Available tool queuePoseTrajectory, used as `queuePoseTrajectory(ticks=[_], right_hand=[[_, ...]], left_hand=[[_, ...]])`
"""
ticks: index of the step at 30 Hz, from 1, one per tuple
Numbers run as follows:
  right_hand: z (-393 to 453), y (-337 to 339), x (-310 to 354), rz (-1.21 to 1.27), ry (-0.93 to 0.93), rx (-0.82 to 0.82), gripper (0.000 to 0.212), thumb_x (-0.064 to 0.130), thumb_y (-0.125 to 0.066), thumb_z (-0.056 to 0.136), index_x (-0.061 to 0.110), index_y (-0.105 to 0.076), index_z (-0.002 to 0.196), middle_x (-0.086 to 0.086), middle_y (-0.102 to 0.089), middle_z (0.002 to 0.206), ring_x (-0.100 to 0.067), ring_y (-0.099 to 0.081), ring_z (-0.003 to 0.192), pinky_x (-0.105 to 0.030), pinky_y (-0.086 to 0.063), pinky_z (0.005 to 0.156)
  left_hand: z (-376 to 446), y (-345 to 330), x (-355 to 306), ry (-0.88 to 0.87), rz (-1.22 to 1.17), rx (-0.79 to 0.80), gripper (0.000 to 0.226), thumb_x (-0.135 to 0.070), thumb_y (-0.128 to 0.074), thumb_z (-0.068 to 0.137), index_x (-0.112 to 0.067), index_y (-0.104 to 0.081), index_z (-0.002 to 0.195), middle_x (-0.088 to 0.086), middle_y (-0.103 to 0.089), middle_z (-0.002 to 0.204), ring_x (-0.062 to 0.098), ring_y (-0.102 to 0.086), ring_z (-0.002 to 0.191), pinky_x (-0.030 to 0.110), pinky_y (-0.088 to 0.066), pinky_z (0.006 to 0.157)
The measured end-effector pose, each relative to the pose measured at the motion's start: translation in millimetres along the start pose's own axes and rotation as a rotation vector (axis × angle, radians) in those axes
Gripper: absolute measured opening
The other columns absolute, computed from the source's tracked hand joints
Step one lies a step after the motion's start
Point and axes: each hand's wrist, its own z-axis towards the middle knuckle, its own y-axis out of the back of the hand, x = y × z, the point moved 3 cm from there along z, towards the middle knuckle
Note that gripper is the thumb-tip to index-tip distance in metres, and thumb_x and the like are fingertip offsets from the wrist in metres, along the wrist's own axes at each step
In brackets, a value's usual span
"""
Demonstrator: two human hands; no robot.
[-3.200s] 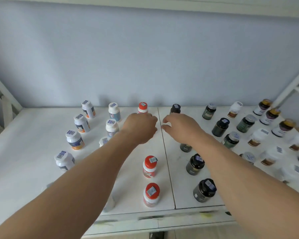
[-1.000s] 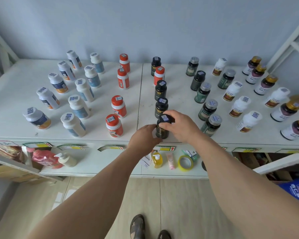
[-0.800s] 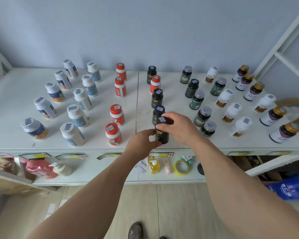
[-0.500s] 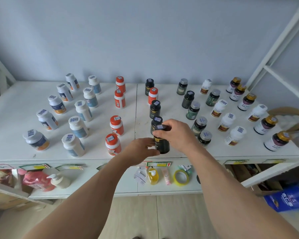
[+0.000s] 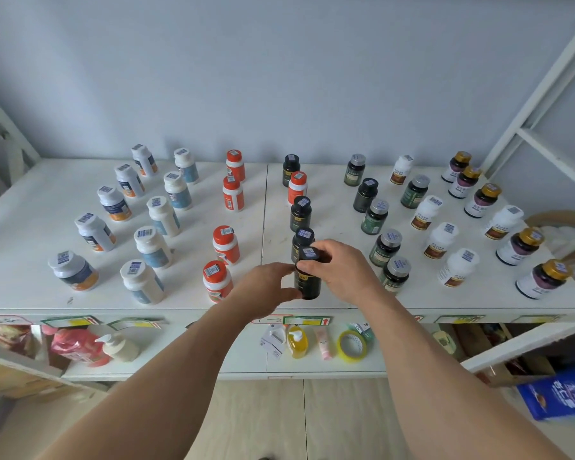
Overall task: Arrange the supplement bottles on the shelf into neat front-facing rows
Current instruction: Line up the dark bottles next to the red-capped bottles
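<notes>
A black supplement bottle stands at the front edge of the white shelf, at the head of a column of black bottles. My right hand grips its cap and upper body. My left hand holds its lower left side. Behind it stand two more black bottles, then one red-capped bottle in the black column. To the left runs a column of red-capped bottles. White bottles with blue labels fill the left side.
Green-labelled dark bottles, white brown-labelled bottles and gold-capped purple bottles stand in columns at right. A wicker basket sits at the far right. The lower shelf holds a yellow bottle, a tape roll and a pink pouch.
Both hands came back from the rear of the shelf to the front black bottle and took hold of it. The view has tilted up slightly; the bottle stays at the front edge.
</notes>
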Motion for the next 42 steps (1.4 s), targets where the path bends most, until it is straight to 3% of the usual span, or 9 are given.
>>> queuePoseTrajectory(ticks=[8, 15, 18, 20, 24, 27, 33, 37, 42], right_hand=[[5, -29, -38, 0.104, -0.074, 0.054, 0.049, 0.040, -0.074, 0.078, 0.028, -0.059, 0.124, 0.009, -0.068, 0.109, -0.012, -0.062, 0.099, -0.024, -0.046, 0.084], [5, -32, -43, 0.172, -0.087, 0.071, 0.054, 0.037, -0.077, 0.076, 0.030, -0.058, 0.126, 0.010, -0.067, 0.111, -0.010, -0.063, 0.103, -0.030, -0.049, 0.093], [5, -27, -34, 0.175, -0.105, 0.098, 0.070, 0.051, -0.076, 0.069, 0.031, -0.053, 0.131, 0.012, -0.061, 0.124, -0.008, -0.057, 0.115, -0.031, -0.045, 0.099], [8, -17, -25, 0.193, -0.087, 0.036, 0.066, 0.056, -0.071, 0.072, 0.030, -0.054, 0.129, 0.015, -0.058, 0.128, -0.005, -0.052, 0.121, -0.031, -0.041, 0.103], [28, 5, -11, 0.129, -0.047, -0.078, 0.053, 0.043, -0.065, 0.087, 0.024, -0.050, 0.135, 0.009, -0.055, 0.135, -0.006, -0.049, 0.126, -0.029, -0.038, 0.105], [53, 8, -6, 0.021, -0.045, 0.004, 0.058, 0.037, -0.064, 0.089, 0.022, -0.044, 0.141, 0.003, -0.048, 0.144, -0.013, -0.044, 0.132, -0.032, -0.035, 0.107], [84, -4, -10, -0.105, -0.025, 0.196, 0.060, 0.028, -0.066, 0.089, 0.024, -0.041, 0.143, 0.001, -0.049, 0.143, -0.019, -0.048, 0.128, -0.027, -0.037, 0.095], [96, 3, -12, -0.087, 0.012, 0.160, 0.046, 0.032, -0.067, 0.087, 0.026, -0.053, 0.130, 0.000, -0.063, 0.122, -0.015, -0.057, 0.100, -0.026, -0.041, 0.081], [97, 16, 3, -0.059, 0.062, 0.124, 0.041, 0.035, -0.068, 0.086, 0.023, -0.058, 0.124, 0.002, -0.065, 0.114, -0.015, -0.059, 0.099, -0.027, -0.043, 0.079]], left_hand=[[6, -6, 11, -0.079, 0.249, 0.012, 0.063, -0.039, -0.058, 0.093, -0.025, -0.031, 0.149, -0.004, -0.034, 0.154, 0.018, -0.035, 0.139, 0.034, -0.034, 0.110], [10, -3, 18, -0.081, 0.201, -0.014, 0.061, -0.037, -0.058, 0.094, -0.026, -0.032, 0.148, -0.004, -0.036, 0.153, 0.019, -0.036, 0.138, 0.035, -0.035, 0.109], [14, 1, 18, -0.080, 0.169, -0.021, 0.060, -0.036, -0.058, 0.094, -0.026, -0.032, 0.148, -0.003, -0.036, 0.153, 0.019, -0.037, 0.137, 0.035, -0.036, 0.109], [19, 4, 19, -0.071, 0.136, -0.032, 0.060, -0.035, -0.058, 0.094, -0.026, -0.033, 0.148, -0.003, -0.037, 0.153, 0.020, -0.040, 0.136, 0.035, -0.037, 0.108], [32, 9, 21, -0.024, 0.062, -0.072, 0.058, -0.035, -0.058, 0.094, -0.026, -0.035, 0.147, -0.002, -0.039, 0.152, 0.021, -0.045, 0.133, 0.034, -0.040, 0.105], [43, 10, 22, 0.025, 0.032, -0.080, 0.058, -0.034, -0.058, 0.094, -0.026, -0.035, 0.147, -0.002, -0.039, 0.151, 0.022, -0.045, 0.132, 0.035, -0.041, 0.105], [67, 11, 18, 0.091, 0.014, -0.076, 0.059, -0.034, -0.058, 0.094, -0.025, -0.034, 0.147, -0.001, -0.038, 0.152, 0.022, -0.042, 0.135, 0.035, -0.037, 0.107], [81, 13, 15, 0.106, -0.026, -0.085, 0.058, -0.038, -0.061, 0.092, -0.025, -0.039, 0.144, -0.002, -0.045, 0.147, 0.020, -0.046, 0.130, 0.033, -0.039, 0.104], [86, 16, 14, 0.118, -0.205, -0.051, 0.049, -0.041, -0.065, 0.087, -0.030, -0.053, 0.134, -0.003, -0.058, 0.133, 0.017, -0.055, 0.116, 0.025, -0.042, 0.088]])
